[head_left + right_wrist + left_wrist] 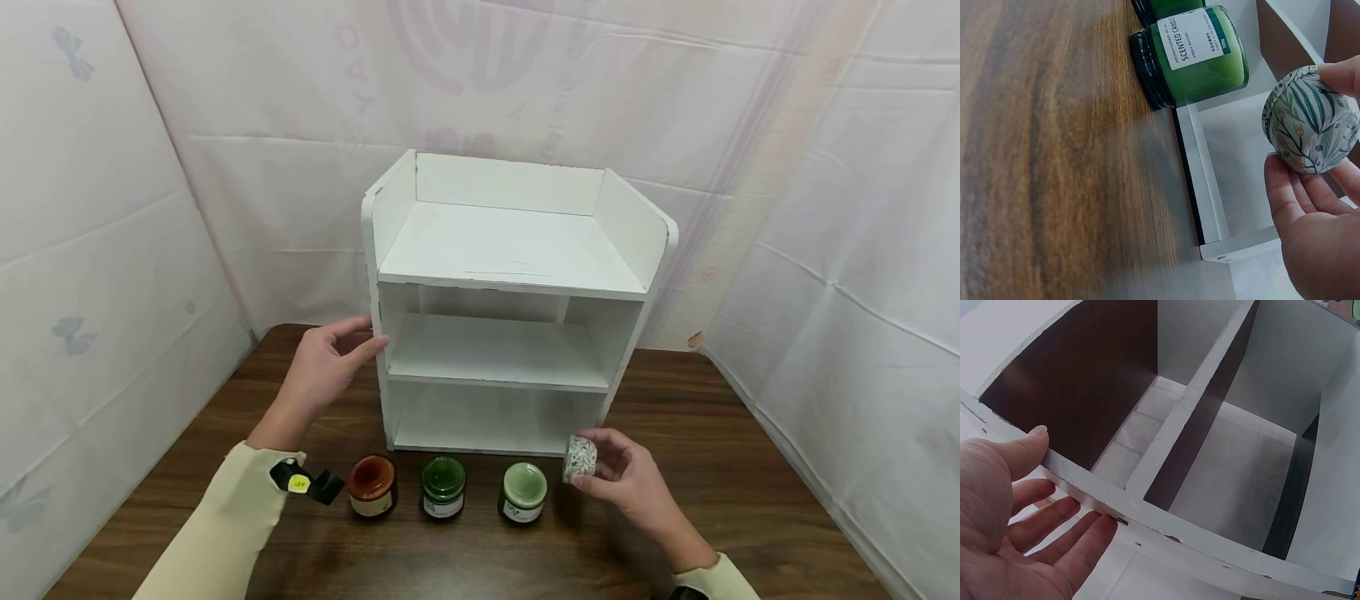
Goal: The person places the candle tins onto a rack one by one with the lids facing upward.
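Note:
A white three-tier shelf unit [517, 242] with chipped edges stands on the table. My left hand [326, 367] holds its left side panel, thumb over the front edge and fingers against the outer face, as the left wrist view shows. Near the unit's lower right corner, my right hand [633, 479] pinches a small round tin [1313, 122] with a leaf print between thumb and fingers. The tin is tipped on its side. Left of it stand a light green candle jar [524, 492], a dark green candle jar [443, 487] and an amber candle jar [371, 486], in a row.
Dark wood-grain tabletop [712, 500] lies under everything. A pale printed cloth [285, 150] hangs behind and at both sides. The jars stand close in front of the shelf's bottom edge. A black strap [307, 481] sticks out from my left wrist, near the amber jar.

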### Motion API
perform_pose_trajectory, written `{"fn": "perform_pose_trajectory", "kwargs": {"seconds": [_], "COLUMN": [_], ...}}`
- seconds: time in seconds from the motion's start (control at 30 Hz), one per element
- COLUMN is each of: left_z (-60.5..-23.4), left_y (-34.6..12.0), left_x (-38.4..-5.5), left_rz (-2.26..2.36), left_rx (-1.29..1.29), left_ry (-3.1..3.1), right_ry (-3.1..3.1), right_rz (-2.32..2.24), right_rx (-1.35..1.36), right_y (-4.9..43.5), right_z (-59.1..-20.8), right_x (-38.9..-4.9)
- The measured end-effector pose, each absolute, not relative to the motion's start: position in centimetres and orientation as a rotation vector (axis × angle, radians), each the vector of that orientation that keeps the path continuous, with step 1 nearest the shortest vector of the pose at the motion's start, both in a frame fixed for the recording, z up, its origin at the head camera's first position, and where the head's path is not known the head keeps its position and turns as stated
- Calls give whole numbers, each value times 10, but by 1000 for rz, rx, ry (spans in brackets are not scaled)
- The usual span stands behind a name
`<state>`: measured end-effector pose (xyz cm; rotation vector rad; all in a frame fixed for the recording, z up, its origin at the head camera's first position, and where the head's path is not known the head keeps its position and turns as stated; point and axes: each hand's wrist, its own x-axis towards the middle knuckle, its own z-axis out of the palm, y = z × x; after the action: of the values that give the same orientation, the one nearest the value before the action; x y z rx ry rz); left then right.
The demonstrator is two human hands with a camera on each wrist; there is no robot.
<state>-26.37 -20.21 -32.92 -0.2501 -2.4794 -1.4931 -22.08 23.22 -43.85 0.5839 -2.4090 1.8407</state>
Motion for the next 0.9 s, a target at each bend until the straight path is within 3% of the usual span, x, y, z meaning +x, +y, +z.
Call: {"fn": "perform_pose_trajectory", "kwargs": {"seconds": [0.9], "left_z": [-330], "left_y": [-202], "left_x": [-264], "left_rz": [-1485], "left_rx": [-255], "left_ry": [-2467], "right_ry": [-2245], "right_rz": [2065], "right_rx": [625], "right_y": [225], "right_z": [-432], "right_x": [-216]}}
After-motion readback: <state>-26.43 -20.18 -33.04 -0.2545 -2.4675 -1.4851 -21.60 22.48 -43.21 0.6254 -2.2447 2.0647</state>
